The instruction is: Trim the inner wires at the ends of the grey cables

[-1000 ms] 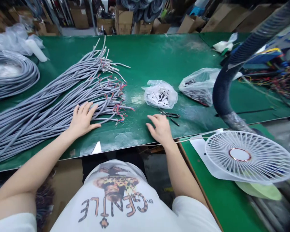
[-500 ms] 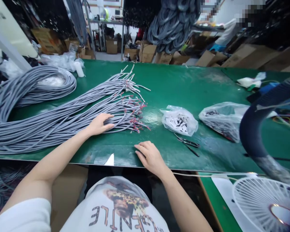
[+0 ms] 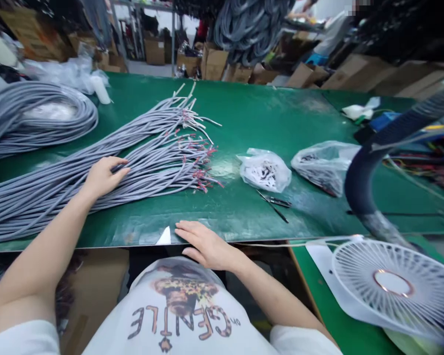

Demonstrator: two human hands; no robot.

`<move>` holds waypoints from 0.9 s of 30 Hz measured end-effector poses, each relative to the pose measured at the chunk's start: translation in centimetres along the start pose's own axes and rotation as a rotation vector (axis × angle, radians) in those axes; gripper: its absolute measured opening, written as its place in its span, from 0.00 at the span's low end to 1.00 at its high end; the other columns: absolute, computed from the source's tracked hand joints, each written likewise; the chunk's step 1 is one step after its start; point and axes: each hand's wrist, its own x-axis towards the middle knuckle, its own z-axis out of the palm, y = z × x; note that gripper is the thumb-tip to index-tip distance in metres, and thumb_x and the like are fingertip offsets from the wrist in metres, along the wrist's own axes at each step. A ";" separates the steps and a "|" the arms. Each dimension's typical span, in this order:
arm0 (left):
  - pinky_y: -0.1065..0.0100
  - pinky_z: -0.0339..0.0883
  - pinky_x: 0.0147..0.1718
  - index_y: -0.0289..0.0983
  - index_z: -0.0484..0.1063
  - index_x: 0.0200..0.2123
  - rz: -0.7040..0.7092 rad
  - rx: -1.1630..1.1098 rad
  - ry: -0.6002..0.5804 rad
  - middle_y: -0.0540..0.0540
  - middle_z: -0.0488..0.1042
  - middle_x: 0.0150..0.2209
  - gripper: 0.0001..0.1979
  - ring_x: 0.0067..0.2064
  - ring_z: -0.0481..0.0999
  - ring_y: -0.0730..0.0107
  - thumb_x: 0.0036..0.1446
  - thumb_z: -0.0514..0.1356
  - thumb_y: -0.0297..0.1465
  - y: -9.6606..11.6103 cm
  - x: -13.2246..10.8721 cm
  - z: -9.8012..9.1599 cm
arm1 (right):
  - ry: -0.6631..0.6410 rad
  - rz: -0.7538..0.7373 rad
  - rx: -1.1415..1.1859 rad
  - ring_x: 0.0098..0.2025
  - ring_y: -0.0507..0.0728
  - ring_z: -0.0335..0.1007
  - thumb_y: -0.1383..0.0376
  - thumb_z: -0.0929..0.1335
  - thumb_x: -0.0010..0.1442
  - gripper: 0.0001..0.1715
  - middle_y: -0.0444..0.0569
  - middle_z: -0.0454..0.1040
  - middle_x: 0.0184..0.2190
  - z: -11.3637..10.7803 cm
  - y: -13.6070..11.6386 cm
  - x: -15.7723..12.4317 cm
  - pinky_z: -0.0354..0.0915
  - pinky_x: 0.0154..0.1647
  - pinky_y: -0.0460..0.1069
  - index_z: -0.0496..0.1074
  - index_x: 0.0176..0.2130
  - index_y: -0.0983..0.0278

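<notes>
My left hand [image 3: 106,176] rests on a wide bundle of grey cables [image 3: 144,172], thumb and forefinger apart; its other fingertips are hidden. To its right the cable ends fan out, several showing stripped red and white wires [image 3: 203,181]. Near the table's front edge, my right hand [image 3: 203,245] lies low with its fingers stretched out, holding nothing. Just left of those fingertips is a white scrap [image 3: 165,236]. Black-handled snips [image 3: 280,202] and a thin dark pointed tool [image 3: 276,209] lie crossed, up and to the right of this hand.
A clear bag of small white and black parts [image 3: 265,172] sits beside a bag of dark parts [image 3: 323,165] on the green table [image 3: 244,113]. A dark flexible hose [image 3: 362,182] arches at right above a white fan [image 3: 392,286]. Coiled cable [image 3: 70,130] lies left.
My left hand has slid left along the bundle, away from the wire ends. My right hand has moved left and toward my body, near the white scrap. The whole view has shifted slightly.
</notes>
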 end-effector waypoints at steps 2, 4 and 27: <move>0.58 0.66 0.50 0.38 0.75 0.42 0.035 -0.033 0.051 0.42 0.77 0.44 0.17 0.48 0.74 0.55 0.56 0.55 0.42 1.0 -0.9 0.0 | 0.029 0.055 -0.027 0.64 0.61 0.55 0.60 0.60 0.66 0.26 0.60 0.63 0.61 -0.3 1.1 -0.7 0.56 0.64 0.59 0.62 0.60 0.68; 0.59 0.66 0.51 0.39 0.75 0.41 0.069 -0.109 0.079 0.43 0.77 0.43 0.15 0.47 0.74 0.57 0.57 0.56 0.41 2.5 -1.9 0.2 | 0.156 0.219 -0.085 0.65 0.61 0.54 0.60 0.59 0.66 0.26 0.60 0.62 0.61 -1.2 3.4 -1.5 0.55 0.64 0.60 0.62 0.60 0.68; 0.55 0.49 0.64 0.25 0.56 0.61 0.420 -0.007 -0.451 0.32 0.57 0.64 0.34 0.65 0.57 0.55 0.63 0.41 0.46 11.7 -1.4 11.0 | 0.032 0.411 -0.283 0.61 0.60 0.61 0.64 0.61 0.65 0.21 0.61 0.67 0.57 -4.7 9.9 1.3 0.57 0.62 0.55 0.68 0.53 0.71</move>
